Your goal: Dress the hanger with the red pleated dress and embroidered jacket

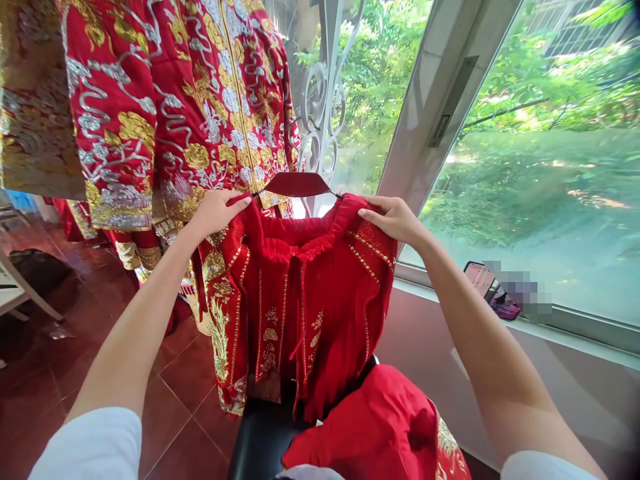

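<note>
A red skirt [335, 293] with a gathered waistband and gold embroidered panels hangs upright before me. Its waist is on a dark red clip hanger [299, 185], whose clip ends sit near both corners. My left hand [220, 212] is closed on the left corner of the waistband, thumb on top. At the right corner, my right hand [393, 217] grips the cloth in the same way, so the waist is spread between them. Below the skirt, another red garment [370, 427] with gold embroidery lies bunched over a black seat [265, 440].
Red jackets with gold and silver embroidery [200, 100] hang at the upper left. A window [385, 87] and a white scrolled metal grille [320, 100] stand behind. A phone-like object [483, 279] rests on the sill. A white chair [23, 287] is far left on the tiled floor [175, 413].
</note>
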A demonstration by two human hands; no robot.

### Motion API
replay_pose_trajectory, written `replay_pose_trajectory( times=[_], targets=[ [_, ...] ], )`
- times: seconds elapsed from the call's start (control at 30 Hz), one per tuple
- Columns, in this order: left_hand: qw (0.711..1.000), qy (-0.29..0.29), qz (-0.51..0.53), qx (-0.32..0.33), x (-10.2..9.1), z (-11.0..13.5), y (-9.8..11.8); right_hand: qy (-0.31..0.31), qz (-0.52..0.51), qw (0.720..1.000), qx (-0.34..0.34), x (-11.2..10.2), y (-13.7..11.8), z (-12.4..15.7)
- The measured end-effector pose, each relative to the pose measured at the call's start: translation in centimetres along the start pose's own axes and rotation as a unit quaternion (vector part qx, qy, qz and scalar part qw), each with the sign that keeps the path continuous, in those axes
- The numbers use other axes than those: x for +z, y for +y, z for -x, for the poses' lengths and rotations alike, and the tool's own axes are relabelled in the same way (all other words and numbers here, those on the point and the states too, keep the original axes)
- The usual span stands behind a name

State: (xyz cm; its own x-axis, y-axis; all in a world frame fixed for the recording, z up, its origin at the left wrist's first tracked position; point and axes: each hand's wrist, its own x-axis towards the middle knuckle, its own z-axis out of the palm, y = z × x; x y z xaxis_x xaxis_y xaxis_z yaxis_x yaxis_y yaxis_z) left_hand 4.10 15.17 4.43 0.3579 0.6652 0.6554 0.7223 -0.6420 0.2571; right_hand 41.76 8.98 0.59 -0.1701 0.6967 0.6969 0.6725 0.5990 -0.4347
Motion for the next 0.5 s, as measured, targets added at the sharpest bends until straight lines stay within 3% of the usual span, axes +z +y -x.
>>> replay_pose_trajectory(
  times=[0.07,0.17,0.23,0.27,0.37,0.43,0.5],
  targets=[
    [0.999,0.041,-0.002,0.009,0.0,0.6,0.4,0.027,0.063,0.998,0.004,-0.1,-1.1,0.8],
    [0.974,0.226,-0.03,0.008,1.1,4.5,2.8,0.199,0.17,0.965,0.011,1.6,-4.1,3.8],
    [0.952,0.302,-0.03,-0.04,2.8,8.4,5.3,0.288,0.171,0.942,0.031,4.1,-6.4,6.4],
    [0.956,0.282,-0.013,-0.076,3.9,10.3,6.5,0.287,0.145,0.946,0.048,5.6,-7.3,7.6],
    [0.975,0.091,0.084,-0.185,7.8,13.7,9.2,0.186,0.041,0.972,0.135,10.6,-8.9,9.6],
    [0.968,0.054,0.114,-0.219,10.0,14.0,10.0,0.121,-0.044,0.975,0.182,13.5,-8.9,9.6],
    [0.964,0.059,0.132,-0.221,11.5,13.5,9.9,0.091,-0.132,0.967,0.2,15.4,-8.6,9.2]
  ],
)
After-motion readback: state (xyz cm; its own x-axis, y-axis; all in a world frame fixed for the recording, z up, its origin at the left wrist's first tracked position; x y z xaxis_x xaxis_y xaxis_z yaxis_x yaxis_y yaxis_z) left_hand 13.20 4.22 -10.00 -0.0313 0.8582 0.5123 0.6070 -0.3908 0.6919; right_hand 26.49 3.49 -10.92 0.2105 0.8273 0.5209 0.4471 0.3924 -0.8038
